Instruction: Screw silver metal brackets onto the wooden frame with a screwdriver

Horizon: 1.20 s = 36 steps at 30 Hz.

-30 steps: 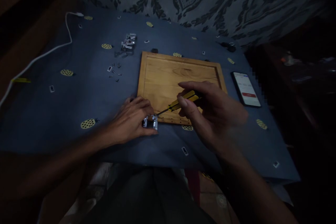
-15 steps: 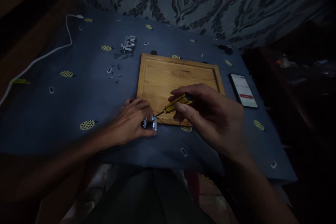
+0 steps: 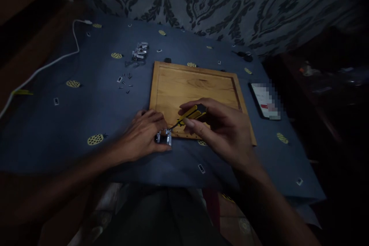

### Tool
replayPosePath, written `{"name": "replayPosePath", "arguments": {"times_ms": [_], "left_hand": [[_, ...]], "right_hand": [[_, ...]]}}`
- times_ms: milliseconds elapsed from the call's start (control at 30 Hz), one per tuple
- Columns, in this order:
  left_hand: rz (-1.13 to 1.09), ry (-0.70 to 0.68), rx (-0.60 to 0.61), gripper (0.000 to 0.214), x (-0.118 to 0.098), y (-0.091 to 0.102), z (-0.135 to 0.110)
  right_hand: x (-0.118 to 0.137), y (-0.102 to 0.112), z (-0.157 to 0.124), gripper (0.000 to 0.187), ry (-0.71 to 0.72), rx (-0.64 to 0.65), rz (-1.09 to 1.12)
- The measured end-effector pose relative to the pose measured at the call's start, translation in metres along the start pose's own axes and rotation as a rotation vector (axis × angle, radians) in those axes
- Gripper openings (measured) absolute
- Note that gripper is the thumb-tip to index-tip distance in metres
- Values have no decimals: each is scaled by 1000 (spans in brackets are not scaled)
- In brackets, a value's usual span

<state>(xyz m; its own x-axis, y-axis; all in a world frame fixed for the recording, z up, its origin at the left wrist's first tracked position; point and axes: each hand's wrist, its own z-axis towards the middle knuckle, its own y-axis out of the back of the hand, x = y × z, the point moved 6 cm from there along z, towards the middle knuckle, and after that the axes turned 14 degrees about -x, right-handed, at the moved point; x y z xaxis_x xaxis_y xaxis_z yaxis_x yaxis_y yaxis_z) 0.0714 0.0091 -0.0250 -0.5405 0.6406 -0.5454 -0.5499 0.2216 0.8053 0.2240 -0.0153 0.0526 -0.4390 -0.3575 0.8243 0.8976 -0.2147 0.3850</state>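
Just below the centre of the frame, pinched between thumb and fingers of the right hand, a screwdriver with yellow and black handle. Long axis slanting, from the handle end at upper right down to the tip at lower left, directed to a shiny metal fitting beside the left hand. Place of this fitting: at the lower left corner of the wooden board, a little left of the middle of the frame and below it. Left hand the nearer one, closed about the fitting, with thumb along the lower side and fingers bent over the upper side; right hand farther off to the right, around the handle.

Tip very thin and dark against the metal: not possible to tell contact with a screw head from contact with the fitting only. Left part of the fitting and some left fingertips hidden; lower right part of the board covered by the right hand. Toward upper left of the frame, loose small screws, and above them a cluster of metal pieces, hard to count in dim light.
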Motion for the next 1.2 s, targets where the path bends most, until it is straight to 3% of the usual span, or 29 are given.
{"name": "replayPosePath", "arguments": {"times_ms": [167, 300, 433, 600, 700, 767, 967, 1200], "left_hand": [[26, 20, 13, 34, 0, 0, 0], [20, 32, 33, 34, -2, 1, 1], [13, 41, 47, 33, -2, 2, 1], [25, 11, 20, 35, 0, 0, 0], [18, 11, 23, 36, 0, 0, 0], [15, 16, 30, 35, -1, 1, 0], [13, 57, 72, 32, -2, 2, 1], [20, 1, 10, 35, 3, 1, 2]], "right_hand": [[0, -7, -2, 15, 182, -99, -105], [-1, -8, -2, 13, 129, -116, -60], [1, -7, -1, 6, 76, -51, -34], [2, -6, -1, 10, 188, -51, -99], [1, -6, -9, 12, 257, -133, -137], [-1, -1, -15, 8, 227, -230, -113], [-16, 42, -45, 13, 16, -763, 115], [-61, 73, -111, 10, -155, -763, 29]]}}
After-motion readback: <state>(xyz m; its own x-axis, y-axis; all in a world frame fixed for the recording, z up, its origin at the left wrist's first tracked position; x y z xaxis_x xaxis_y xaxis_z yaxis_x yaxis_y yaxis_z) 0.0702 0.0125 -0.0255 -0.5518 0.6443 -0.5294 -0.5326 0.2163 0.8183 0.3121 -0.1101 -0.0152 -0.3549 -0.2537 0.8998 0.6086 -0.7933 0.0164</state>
